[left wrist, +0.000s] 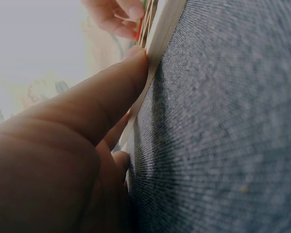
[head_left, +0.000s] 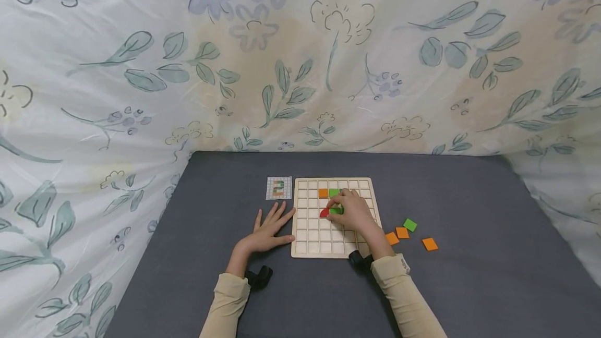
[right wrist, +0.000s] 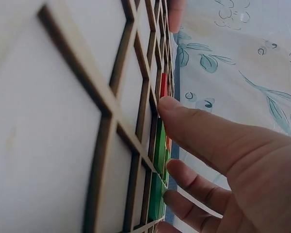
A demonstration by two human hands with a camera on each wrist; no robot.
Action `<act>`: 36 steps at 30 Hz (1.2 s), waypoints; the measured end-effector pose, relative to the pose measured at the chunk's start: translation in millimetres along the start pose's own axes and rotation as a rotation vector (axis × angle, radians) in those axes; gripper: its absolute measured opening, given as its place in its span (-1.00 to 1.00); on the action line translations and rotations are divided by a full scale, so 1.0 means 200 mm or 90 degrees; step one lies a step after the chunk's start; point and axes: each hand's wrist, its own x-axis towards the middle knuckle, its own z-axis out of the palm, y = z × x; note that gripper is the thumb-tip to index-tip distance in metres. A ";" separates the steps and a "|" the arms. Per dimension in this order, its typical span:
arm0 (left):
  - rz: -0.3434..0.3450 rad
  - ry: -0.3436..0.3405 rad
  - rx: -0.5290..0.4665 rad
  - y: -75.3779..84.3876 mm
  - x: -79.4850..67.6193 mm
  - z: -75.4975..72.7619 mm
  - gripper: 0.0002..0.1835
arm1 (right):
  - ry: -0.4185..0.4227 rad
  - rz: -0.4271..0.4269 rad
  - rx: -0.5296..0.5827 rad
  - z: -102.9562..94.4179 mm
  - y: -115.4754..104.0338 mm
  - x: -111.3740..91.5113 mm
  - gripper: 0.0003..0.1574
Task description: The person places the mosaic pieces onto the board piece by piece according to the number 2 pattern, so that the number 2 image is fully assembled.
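our right hand narrowly pinches the red piece; if our spread, empty left hand yields, the board may slide left.

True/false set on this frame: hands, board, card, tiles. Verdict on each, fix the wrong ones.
1. The left hand touches the left side of the board. True.
2. The pattern card lies to the board's right. False: it lies to the left.
3. The right hand is over the board, fingertips at the red piece. True.
4. The loose tiles right of the board are all orange. False: a green tile lies among them.
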 end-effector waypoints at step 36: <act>0.004 -0.003 -0.011 0.02 -0.01 -0.01 -0.21 | 0.013 -0.025 0.060 -0.19 0.19 -0.10 -0.72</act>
